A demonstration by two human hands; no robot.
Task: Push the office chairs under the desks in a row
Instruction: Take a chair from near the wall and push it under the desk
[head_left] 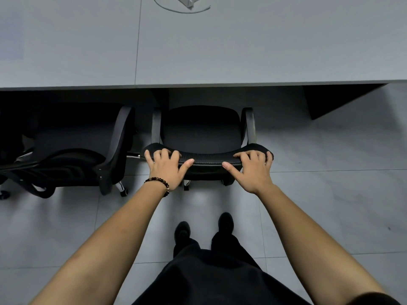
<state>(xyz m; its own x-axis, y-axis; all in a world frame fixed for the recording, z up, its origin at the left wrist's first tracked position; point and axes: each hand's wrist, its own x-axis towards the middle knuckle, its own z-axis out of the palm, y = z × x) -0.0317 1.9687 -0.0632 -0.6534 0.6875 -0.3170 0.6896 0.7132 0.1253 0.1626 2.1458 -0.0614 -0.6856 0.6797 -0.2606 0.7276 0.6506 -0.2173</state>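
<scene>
Both hands grip the curved top edge of the black mesh-backed office chair (201,133): the left hand (168,170) and the right hand (253,170) each curl fingers over it, thumbs behind. Its seat lies partly beneath the pale grey surface (220,51). A second black office chair (72,146) stands just left, seemingly tucked further under, though shadow obscures it

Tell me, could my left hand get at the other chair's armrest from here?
Probably yes. The left hand rests on this chair's backrest, and the neighbouring chair's armrest stands just left of it with nothing between.
</scene>
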